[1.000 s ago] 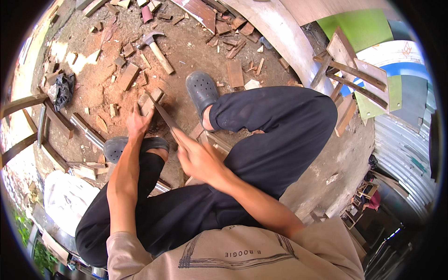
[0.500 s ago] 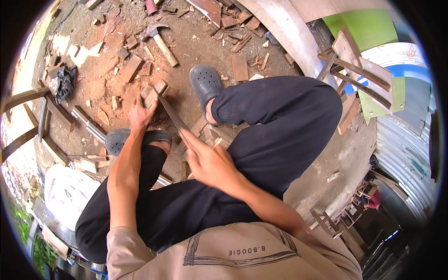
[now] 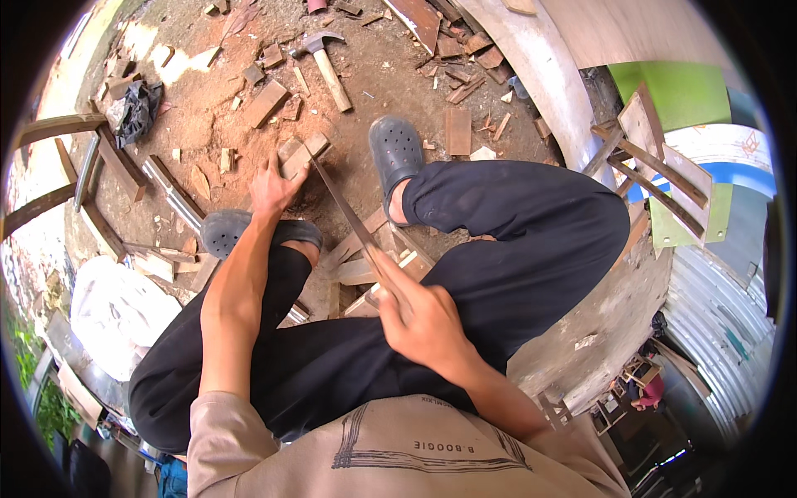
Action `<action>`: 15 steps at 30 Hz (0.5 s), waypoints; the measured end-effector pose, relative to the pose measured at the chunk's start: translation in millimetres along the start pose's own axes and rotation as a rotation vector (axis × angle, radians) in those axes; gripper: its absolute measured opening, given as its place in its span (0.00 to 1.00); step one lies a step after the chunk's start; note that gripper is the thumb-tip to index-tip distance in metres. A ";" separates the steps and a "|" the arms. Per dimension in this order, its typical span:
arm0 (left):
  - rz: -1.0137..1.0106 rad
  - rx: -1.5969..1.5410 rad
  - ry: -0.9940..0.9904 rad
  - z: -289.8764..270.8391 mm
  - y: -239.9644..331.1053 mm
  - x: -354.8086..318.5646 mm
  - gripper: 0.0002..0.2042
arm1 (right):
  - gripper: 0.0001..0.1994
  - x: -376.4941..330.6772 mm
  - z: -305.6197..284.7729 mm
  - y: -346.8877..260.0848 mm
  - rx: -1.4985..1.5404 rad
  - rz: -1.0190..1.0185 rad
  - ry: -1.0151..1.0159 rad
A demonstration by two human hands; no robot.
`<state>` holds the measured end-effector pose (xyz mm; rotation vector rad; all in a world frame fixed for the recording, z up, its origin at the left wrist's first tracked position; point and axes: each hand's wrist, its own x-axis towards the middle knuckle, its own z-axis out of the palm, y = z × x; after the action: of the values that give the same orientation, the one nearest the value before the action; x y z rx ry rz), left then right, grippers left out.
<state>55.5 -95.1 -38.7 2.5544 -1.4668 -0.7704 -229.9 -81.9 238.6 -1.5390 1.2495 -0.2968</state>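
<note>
firstly, a long thin blade [image 3: 344,212] is gripped by its handle in the closed right hand [image 3: 423,319], its tip laid against a small wood block [image 3: 300,153]. that block is steadied on the dirt by the left hand [image 3: 272,187], fingers pressed around it. a hammer [image 3: 325,60] is lain beyond, among wood scraps [image 3: 266,101]; grey clogs [image 3: 397,153] are worn.

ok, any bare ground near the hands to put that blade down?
Bare dirt lies between the hammer and right shoe, and left of the wood block the left hand holds. Scraps crowd the top right and the ground around the left shoe.
</note>
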 end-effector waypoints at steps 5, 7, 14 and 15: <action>0.002 -0.007 -0.021 -1.0 8.5 2.2 0.47 | 0.26 67.4 49.1 31.0 -0.097 -0.017 -0.004; 0.012 0.020 0.009 -0.6 2.6 4.0 0.46 | 0.27 6.7 7.9 0.1 -0.070 -0.054 -0.017; 0.039 -0.009 -0.006 -1.6 14.1 5.1 0.45 | 0.24 88.0 47.5 31.1 -0.132 0.066 -0.037; 0.043 -0.005 -0.006 -4.8 13.9 9.5 0.45 | 0.24 87.0 48.3 35.6 -0.093 0.013 -0.018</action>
<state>50.8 -111.2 -33.6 2.5101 -1.5150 -0.7756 -177.9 -120.8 155.2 -1.6083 1.2744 -0.2185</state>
